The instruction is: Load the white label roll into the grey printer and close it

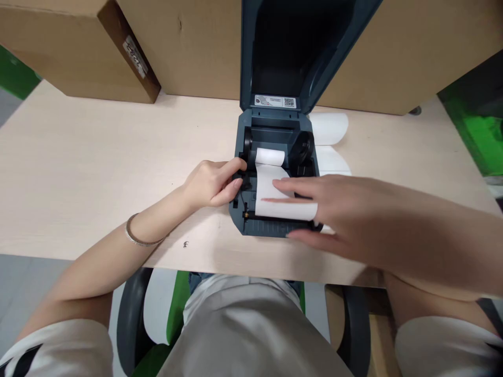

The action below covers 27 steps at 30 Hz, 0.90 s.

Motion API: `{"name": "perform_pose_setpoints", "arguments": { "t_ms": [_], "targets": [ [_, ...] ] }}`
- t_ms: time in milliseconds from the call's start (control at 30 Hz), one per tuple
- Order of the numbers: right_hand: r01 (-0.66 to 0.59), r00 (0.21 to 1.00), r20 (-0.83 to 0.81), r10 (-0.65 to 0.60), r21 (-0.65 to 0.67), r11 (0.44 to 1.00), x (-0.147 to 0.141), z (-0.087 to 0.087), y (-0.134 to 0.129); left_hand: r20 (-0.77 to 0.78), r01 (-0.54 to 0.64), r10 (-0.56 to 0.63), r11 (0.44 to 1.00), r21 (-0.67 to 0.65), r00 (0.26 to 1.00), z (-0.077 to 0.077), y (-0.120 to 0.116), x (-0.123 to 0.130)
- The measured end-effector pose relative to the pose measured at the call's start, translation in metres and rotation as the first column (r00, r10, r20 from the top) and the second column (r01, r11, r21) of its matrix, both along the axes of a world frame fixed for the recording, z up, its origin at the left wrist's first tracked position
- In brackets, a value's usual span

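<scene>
A dark blue-grey label printer (236, 209) stands on the table with its lid (247, 63) raised. Inside it lies a small roll of white paper (270, 156), its strip (269, 180) unrolled toward the front edge. My left hand (210, 180) grips the printer's left rim, index finger reaching over the edge and thumb against it. Over the right side of the strip, my right hand (326, 201) is spread, fingers stretched out and apart, thumb low near the front rim. The strip's front end passes by these fingers; whether they press on it I cannot tell.
Behind the printer stands a large cardboard box (196, 52), with another cardboard box (78, 63) at the left. Loose white paper (330, 128) lies right of the printer on the pale wooden table (118, 152). A chair armrest (131, 319) is below the table edge.
</scene>
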State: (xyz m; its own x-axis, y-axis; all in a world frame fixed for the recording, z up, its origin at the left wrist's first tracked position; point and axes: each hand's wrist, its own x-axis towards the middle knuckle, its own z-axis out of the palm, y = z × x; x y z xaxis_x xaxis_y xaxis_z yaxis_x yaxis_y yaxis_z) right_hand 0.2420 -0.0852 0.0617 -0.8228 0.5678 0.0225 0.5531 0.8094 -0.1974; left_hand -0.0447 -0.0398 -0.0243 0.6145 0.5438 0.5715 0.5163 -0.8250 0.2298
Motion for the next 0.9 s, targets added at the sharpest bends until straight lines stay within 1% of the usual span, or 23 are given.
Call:
{"name": "perform_pose_setpoints", "arguments": {
  "t_ms": [100, 200, 333, 433, 567, 667, 767, 800, 833, 867, 900],
  "targets": [
    [-0.055, 0.998, 0.02, 0.052, 0.18, 0.982, -0.008, 0.003, -0.033, -0.004, -0.011, 0.011, 1.0, 0.006, 1.0, 0.001, -0.001, -0.001],
    [-0.143, 0.988, 0.091, 0.123, 0.253, 0.957, -0.01, 0.004, -0.052, -0.004, -0.016, 0.016, 1.0, 0.017, 1.0, 0.0, -0.002, 0.0],
    [-0.235, 0.956, 0.235, 0.173, 0.267, 0.935, 0.003, -0.005, -0.061, -0.028, -0.033, 0.034, 0.999, 0.022, 0.999, 0.001, -0.002, 0.0],
    [-0.293, 0.936, 0.266, 0.229, 0.232, 0.928, 0.011, -0.009, -0.063, -0.074, -0.053, 0.054, 0.998, 0.02, 0.996, 0.004, -0.003, -0.001],
    [-0.283, 0.939, 0.254, 0.233, 0.181, 0.942, 0.013, -0.002, -0.065, -0.105, -0.06, 0.064, 0.997, 0.043, 0.992, 0.006, -0.002, -0.001],
    [-0.281, 0.941, 0.258, 0.222, 0.224, 0.933, 0.011, 0.006, -0.068, -0.107, -0.051, 0.058, 0.996, 0.07, 0.993, 0.006, -0.003, -0.001],
    [-0.284, 0.94, 0.265, 0.213, 0.271, 0.919, 0.009, 0.009, -0.069, -0.121, -0.064, 0.074, 0.994, 0.085, 0.99, 0.005, -0.003, -0.001],
    [-0.278, 0.943, 0.259, 0.207, 0.277, 0.92, 0.009, 0.009, -0.069, -0.114, -0.08, 0.093, 0.99, 0.117, 0.989, 0.004, -0.004, -0.001],
    [-0.268, 0.947, 0.253, 0.199, 0.279, 0.922, 0.009, 0.007, -0.069, -0.086, -0.098, 0.114, 0.979, 0.181, 0.99, 0.004, -0.005, -0.001],
    [-0.255, 0.952, 0.241, 0.189, 0.283, 0.925, 0.01, 0.005, -0.069, -0.043, -0.099, 0.115, 0.957, 0.273, 0.992, 0.005, -0.006, 0.0],
    [-0.243, 0.957, 0.227, 0.18, 0.288, 0.926, 0.011, 0.002, -0.07, 0.008, -0.075, 0.078, 0.918, 0.389, 0.997, 0.006, -0.007, 0.001]
  ]
}}
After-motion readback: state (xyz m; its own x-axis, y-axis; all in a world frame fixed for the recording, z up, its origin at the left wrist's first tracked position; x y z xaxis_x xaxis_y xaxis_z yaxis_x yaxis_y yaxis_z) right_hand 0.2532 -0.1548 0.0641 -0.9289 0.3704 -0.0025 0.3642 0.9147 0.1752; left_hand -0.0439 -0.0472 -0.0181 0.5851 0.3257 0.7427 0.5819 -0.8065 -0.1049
